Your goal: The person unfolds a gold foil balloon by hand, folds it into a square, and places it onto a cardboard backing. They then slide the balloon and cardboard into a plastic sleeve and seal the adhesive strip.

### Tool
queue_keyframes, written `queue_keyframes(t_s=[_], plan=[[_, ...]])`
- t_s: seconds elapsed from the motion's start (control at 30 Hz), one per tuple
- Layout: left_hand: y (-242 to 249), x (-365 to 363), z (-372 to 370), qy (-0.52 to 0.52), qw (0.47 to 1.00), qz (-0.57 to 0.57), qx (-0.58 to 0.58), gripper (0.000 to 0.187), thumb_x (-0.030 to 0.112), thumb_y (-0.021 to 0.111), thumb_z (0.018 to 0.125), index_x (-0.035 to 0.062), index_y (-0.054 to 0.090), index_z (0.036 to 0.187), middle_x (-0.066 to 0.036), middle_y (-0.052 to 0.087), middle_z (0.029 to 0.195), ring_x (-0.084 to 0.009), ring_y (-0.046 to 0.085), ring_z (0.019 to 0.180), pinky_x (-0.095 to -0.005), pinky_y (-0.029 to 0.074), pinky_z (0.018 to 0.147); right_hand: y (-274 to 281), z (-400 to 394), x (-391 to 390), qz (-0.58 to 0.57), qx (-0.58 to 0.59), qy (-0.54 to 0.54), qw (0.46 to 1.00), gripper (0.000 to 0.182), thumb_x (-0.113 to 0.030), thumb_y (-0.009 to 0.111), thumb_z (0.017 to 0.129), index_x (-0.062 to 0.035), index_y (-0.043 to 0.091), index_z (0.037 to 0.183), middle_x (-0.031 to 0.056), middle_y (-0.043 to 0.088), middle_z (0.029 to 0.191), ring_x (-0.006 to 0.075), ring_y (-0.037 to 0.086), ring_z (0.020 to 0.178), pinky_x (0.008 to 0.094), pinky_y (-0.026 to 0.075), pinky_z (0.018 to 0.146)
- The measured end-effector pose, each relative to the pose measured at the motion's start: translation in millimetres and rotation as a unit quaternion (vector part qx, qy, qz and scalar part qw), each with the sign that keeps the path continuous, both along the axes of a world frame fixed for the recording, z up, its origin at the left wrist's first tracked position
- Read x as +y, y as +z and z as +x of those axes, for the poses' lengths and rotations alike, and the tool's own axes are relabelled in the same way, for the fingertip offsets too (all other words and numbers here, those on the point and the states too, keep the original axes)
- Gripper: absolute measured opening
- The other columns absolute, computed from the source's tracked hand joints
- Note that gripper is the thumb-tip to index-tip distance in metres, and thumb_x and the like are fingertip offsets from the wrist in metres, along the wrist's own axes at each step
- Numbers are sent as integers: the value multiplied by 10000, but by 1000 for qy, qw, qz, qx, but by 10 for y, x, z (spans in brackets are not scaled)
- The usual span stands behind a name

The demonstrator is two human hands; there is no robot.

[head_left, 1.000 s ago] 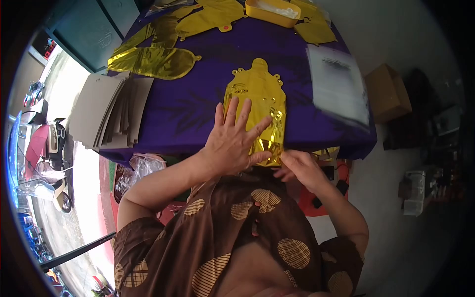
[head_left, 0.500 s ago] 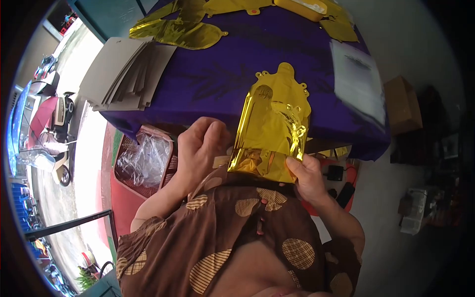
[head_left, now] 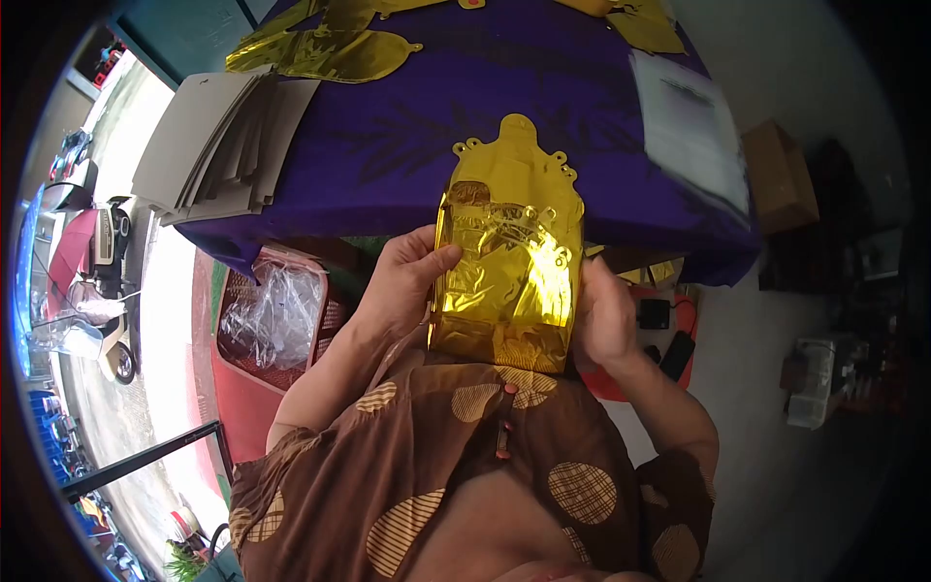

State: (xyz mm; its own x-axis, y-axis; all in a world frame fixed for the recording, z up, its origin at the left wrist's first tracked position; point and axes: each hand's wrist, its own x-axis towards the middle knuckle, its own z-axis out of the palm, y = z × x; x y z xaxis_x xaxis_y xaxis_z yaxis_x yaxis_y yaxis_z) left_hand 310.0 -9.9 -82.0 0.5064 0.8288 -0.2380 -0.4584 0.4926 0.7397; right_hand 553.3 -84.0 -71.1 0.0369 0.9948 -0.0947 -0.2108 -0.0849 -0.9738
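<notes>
I hold a flat gold foil balloon [head_left: 509, 257], shaped like a bottle, up off the table edge in front of my chest. My left hand [head_left: 402, 281] grips its left edge with the thumb on the front face. My right hand [head_left: 601, 315] holds its right edge, fingers mostly behind the foil. The balloon's lower part looks folded over.
A purple cloth covers the table [head_left: 388, 145]. A stack of grey cards [head_left: 218, 145] lies at its left, more gold foil balloons [head_left: 325, 48] at the back, a clear plastic packet [head_left: 693, 126] at the right. A red basket of plastic wrap [head_left: 276, 315] stands below; a cardboard box [head_left: 781, 175] sits on the floor at right.
The balloon lay on the table under my flat left hand. It has been lifted, and both hands now hold it by its sides, my left hand having come back onto it.
</notes>
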Motion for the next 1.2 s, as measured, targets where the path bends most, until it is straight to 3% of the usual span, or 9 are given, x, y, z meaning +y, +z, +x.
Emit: queue_keyframes(t_s=[0.03, 0.1, 0.37, 0.67, 0.83, 0.93, 1.07, 1.2], plan=[[-7, 3, -6, -2, 1000, -5, -9, 263, 26, 579, 965, -71, 602, 1208, -154, 691, 1126, -194, 694, 965, -325, 574, 865, 53, 30, 65, -8, 6, 14, 1000, 451, -295, 317, 1073, 2, 635, 957, 43, 639, 836, 67, 561, 717, 241, 446, 654], [1, 2, -2, -5, 1000, -7, -20, 265, 22, 577, 965, -76, 598, 1210, -159, 689, 1130, -201, 694, 974, -331, 576, 872, 34, 18, 161, -59, 113, -21, 992, 364, -236, 390, 1061, 5, 641, 957, 24, 649, 848, 55, 574, 727, 238, 451, 641], [32, -9, -19, -1, 1000, -4, -15, 280, 25, 577, 964, -87, 585, 1220, -170, 686, 1136, -207, 694, 983, -339, 580, 882, -76, 10, 252, -16, 47, -27, 998, 218, -91, 562, 1000, 15, 663, 838, -39, 621, 770, 0, 497, 671, 189, 424, 619], [27, -47, -25, 4, 1000, 15, 7, 279, 35, 592, 959, -81, 592, 1213, -155, 693, 1126, -193, 695, 967, -326, 579, 866, -27, -48, 280, -36, 18, -35, 999, 229, -69, 576, 989, 20, 632, 786, -56, 588, 737, 2, 459, 662, 206, 393, 582], [43, -65, -21, 6, 1000, 14, 14, 283, 39, 600, 958, -72, 596, 1218, -143, 695, 1124, -183, 689, 964, -326, 573, 869, -11, -31, 270, 26, -105, -13, 994, 246, -78, 533, 997, 42, 575, 786, -51, 508, 688, 18, 398, 645, 236, 355, 567], [17, -55, -24, 3, 1000, 20, 18, 281, 37, 597, 960, -70, 595, 1221, -137, 694, 1125, -177, 686, 962, -322, 570, 866, 84, 106, 249, 11, -146, 46, 988, 229, -100, 485, 997, 41, 620, 878, -47, 561, 752, 22, 462, 676, 231, 387, 581], [30, -56, -21, 2, 1000, 19, 16, 282, 37, 585, 967, -70, 590, 1227, -136, 689, 1135, -178, 683, 966, -322, 568, 868, 247, 77, 263, 71, -231, 74, 967, 198, -79, 532, 958, 45, 558, 806, -38, 494, 680, 21, 404, 647, 249, 358, 555], [49, -45, -22, 0, 1000, -7, 3, 272, 27, 565, 970, -78, 586, 1220, -155, 685, 1134, -199, 688, 971, -346, 578, 870, 201, -25, 260, 23, -219, 58, 974, 168, -73, 568, 942, 40, 573, 818, -33, 534, 698, 26, 425, 635, 253, 364, 550]])
